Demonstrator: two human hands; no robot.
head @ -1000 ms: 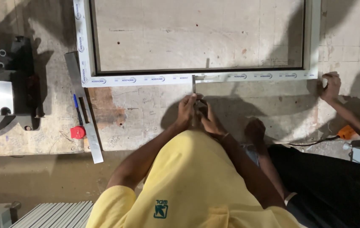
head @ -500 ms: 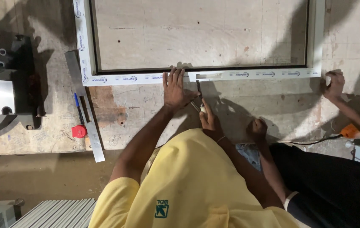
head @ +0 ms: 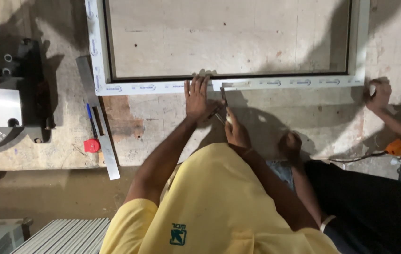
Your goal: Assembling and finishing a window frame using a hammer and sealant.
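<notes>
While its far half runs off the top of the view, the white window frame (head: pixel 162 87) lies flat on the worn workbench (head: pixel 266 122), its near rail crossing the middle. On that rail the left hand (head: pixel 197 99) presses, fingers spread flat. Just right, the right hand (head: pixel 236 132) grips a small metal tool (head: pixel 224 100) touching the rail; its tip is hard to make out. At right, another person's hand (head: pixel 377 94) clasps the frame's corner.

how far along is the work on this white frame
Done: the white frame lies assembled on the bench. In hand: left hand presses its bottom rail, right hand holds a metal square against it. Left: cannot tell; another person's hand holds the corner.
</notes>
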